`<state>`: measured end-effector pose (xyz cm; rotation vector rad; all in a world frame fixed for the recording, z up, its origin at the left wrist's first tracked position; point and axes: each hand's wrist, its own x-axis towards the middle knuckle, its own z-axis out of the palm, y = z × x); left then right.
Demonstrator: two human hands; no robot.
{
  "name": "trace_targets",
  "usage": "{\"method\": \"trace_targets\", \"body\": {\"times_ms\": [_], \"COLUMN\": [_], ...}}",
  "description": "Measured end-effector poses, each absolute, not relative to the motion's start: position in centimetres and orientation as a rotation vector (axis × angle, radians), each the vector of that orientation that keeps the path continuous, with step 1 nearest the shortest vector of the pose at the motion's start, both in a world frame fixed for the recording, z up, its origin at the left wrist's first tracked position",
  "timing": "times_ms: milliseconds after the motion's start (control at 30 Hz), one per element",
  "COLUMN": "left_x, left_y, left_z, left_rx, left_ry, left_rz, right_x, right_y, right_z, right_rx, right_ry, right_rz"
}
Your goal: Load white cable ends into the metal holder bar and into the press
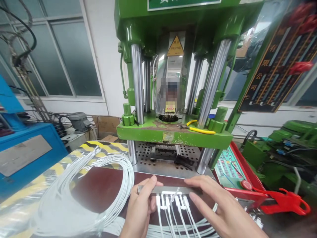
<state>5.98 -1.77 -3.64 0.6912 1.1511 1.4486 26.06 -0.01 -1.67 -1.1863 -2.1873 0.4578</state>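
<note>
My left hand [139, 206] is closed around the left end of a flat metal bar [170, 189], thumb on top. My right hand [219, 201] has the bar's right end between its thumb and fingers, which are loosely bent. Along the front edge of the bar sit several white cable plugs [178, 202], joined by thin white moulded strips. Their white cables [182, 223] hang down towards me. A small translucent white stub [175, 194] sticks up at the middle of the bar. Palms and some fingertips are hidden.
A green press [173, 135] stands ahead, with yellow-handled pliers [200, 129] on its ledge and a perforated metal bed [142, 157] below. Coiled white cables [61, 198] cover the left of the brown table [99, 185]. A control panel [230, 167] and red-handled tool [288, 200] are right.
</note>
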Motion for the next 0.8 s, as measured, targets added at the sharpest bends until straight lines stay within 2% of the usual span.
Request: {"method": "trace_targets", "body": {"times_ms": [133,400,567,800], "left_x": [6.5,6.5,6.3,6.3], "left_y": [-1.6,-1.3,-1.3,-1.2], "left_z": [-3.2,-4.1,-4.2,-4.5], "left_rx": [0.733,0.894,0.937,0.922], "left_ry": [1.188,1.253,1.269,1.283], "left_rz": [1.430,1.389,1.341,1.340], "right_x": [25.9,24.3,24.4,24.9], "right_y": [-1.3,-1.2,-0.6,-1.3], "right_z": [-0.4,-1.7,-1.8,0.0], "right_rx": [-1.104,-1.122,-1.109,-1.152], "right_ry": [-2.470,-2.453,-2.484,-2.466], "right_rz": [0.190,-0.186,-0.212,-0.061]}}
